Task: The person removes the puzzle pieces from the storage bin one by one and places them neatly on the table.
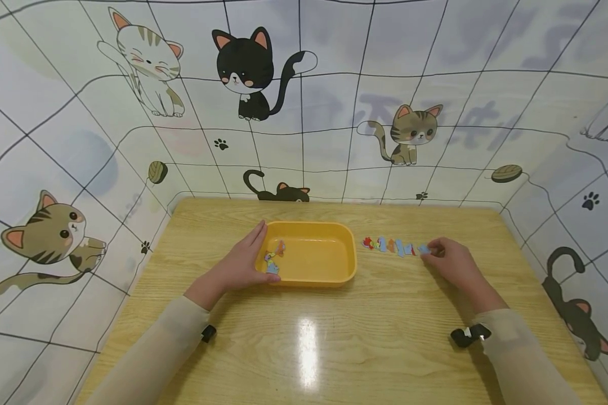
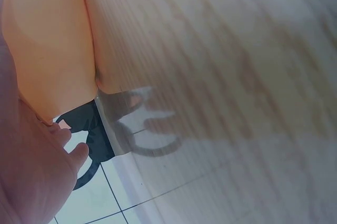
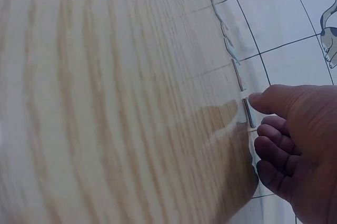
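Note:
A shallow yellow plastic tray [image 1: 314,281] sits on the wooden table. My left hand [image 1: 240,261] grips its left end, thumb at the front rim and fingers along the far left corner. Its orange-looking side [image 2: 52,40] fills the upper left of the left wrist view. Inside, several small colourful flat pieces [image 1: 272,265] lie near that hand. To the tray's right, several thin cut-out pieces [image 1: 399,247] form a row. At its right end my right hand [image 1: 451,261] pinches a light blue flat piece [image 1: 423,250] on the table; its printed design is too small to read.
The glossy wooden table [image 1: 263,349] reflects light near its front. White cloth walls [image 1: 329,140] with a grid and cartoon cats enclose its back and sides. Dark wrist-camera mounts [image 1: 468,336] sit below both sleeves.

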Available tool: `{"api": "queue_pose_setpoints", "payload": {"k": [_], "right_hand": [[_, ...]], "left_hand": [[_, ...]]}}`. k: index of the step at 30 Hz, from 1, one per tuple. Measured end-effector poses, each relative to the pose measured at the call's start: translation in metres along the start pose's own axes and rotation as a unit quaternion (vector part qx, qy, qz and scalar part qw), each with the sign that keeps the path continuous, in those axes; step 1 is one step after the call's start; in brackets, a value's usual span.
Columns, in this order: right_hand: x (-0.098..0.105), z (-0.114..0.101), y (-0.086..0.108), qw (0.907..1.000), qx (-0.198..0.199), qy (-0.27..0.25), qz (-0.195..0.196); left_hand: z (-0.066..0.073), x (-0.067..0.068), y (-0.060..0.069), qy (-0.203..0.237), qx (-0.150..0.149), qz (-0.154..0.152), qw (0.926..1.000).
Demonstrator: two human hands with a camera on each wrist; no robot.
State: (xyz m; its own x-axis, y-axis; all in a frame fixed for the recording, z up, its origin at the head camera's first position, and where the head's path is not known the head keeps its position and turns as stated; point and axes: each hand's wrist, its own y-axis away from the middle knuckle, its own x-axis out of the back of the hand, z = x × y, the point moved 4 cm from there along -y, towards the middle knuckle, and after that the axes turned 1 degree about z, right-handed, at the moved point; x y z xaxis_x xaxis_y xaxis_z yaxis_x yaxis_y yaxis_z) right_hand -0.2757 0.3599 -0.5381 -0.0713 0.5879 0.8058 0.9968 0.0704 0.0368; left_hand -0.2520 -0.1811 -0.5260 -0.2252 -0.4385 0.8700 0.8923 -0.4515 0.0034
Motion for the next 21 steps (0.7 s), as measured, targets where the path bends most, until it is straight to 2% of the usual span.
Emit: {"api": "queue_pose_setpoints", "payload": {"k": [5, 11, 17, 21], "right_hand": [[0.002, -0.006, 0.003, 0.9999, 0.009, -0.009, 0.009], [0.001, -0.023, 0.004, 0.9994, 0.030, -0.010, 0.013], [-0.001, -0.048, 0.005, 0.9977, 0.065, -0.008, 0.018], [-0.003, -0.073, 0.008, 0.9952, 0.095, -0.011, 0.018]], "left_hand": [[0.000, 0.000, 0.000, 0.000, 0.001, 0.001, 1.0000], [0.000, -0.001, 0.000, 0.002, -0.001, 0.004, 1.0000], [0.000, -0.001, 0.000, -0.001, -0.003, 0.005, 1.0000], [0.001, -0.001, 0.001, 0.000, -0.006, 0.007, 1.0000]]}}
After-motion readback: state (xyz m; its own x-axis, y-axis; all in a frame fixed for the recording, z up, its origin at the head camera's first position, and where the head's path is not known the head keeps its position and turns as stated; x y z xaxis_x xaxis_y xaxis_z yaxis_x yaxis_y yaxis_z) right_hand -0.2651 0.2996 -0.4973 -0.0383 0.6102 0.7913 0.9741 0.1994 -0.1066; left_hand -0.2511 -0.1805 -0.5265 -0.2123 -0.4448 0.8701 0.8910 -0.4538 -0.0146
